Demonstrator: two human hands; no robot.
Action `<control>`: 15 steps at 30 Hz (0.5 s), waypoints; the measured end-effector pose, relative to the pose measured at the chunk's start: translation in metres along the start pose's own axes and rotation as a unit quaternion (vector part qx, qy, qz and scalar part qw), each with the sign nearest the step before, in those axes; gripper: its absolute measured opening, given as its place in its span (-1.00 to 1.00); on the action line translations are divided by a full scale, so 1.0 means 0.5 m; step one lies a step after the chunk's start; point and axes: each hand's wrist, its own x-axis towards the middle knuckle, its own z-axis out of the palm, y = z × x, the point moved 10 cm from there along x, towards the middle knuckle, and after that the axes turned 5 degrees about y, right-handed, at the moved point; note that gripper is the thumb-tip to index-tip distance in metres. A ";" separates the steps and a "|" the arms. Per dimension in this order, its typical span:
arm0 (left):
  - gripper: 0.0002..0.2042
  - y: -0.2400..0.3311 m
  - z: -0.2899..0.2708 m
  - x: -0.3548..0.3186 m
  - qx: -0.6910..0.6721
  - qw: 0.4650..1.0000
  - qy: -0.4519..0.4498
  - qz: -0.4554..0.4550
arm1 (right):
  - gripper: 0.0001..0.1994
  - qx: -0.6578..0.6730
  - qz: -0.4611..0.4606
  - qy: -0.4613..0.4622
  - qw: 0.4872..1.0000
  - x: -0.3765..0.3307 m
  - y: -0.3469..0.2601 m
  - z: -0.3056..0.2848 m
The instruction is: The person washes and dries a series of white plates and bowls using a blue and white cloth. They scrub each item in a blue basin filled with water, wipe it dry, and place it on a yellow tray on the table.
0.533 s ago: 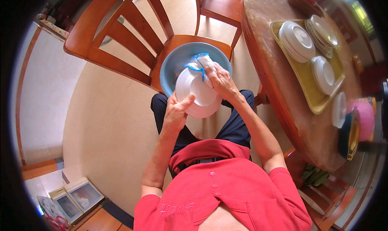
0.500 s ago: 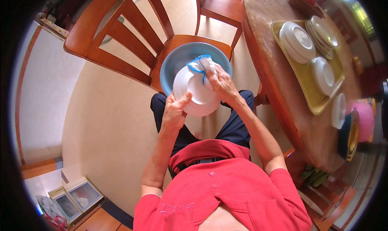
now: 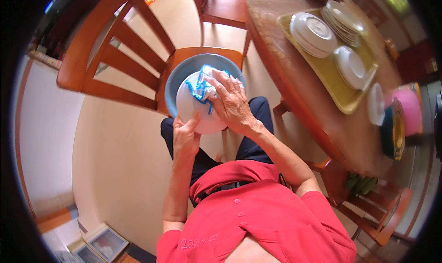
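Note:
A white plate [image 3: 205, 123] is tilted over the near side of a blue-grey basin [image 3: 172, 86]. My left hand [image 3: 186, 134] grips the plate's lower left edge, thumb on the surface facing me. My right hand [image 3: 232, 99] presses a white cloth with blue edging [image 3: 207, 86] against the plate's upper right part. The cloth lies bunched under the palm and fingers, with its blue border showing on the left. Cloth and hand hide part of the plate, and the plate covers much of the basin's inside.
The basin rests on a wooden chair [image 3: 232, 55]. To the right, a wooden table [image 3: 267, 37] bears a yellow-green tray [image 3: 331, 95] with stacks of white dishes [image 3: 315, 33]. Beside the tray stand a white dish [image 3: 376, 104] and a pink rounded object [image 3: 407, 109]. Another wooden chair [image 3: 225, 7] is farther back.
My right hand and the cloth have shifted over the plate, with the hand now flatter and the cloth spread more to the left. The whole view has swung, moving the table leftward.

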 end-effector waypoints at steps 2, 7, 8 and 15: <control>-0.65 0.003 0.027 -0.016 0.017 0.999 -0.036 -0.017 | -0.57 0.077 0.035 0.020 0.996 0.007 0.035 -0.049; -0.63 -0.028 0.112 -0.043 -0.032 0.985 -0.142 -0.094 | -0.58 0.057 0.054 0.096 0.992 -0.018 0.027 -0.252; -0.63 -0.035 0.130 -0.046 -0.040 0.980 -0.157 -0.114 | -0.62 0.024 0.025 0.092 0.995 -0.025 0.011 -0.296; -0.51 -0.042 0.270 -0.066 0.016 0.967 -0.214 -0.134 | -0.72 -0.186 0.044 0.073 0.979 -0.160 0.087 -0.513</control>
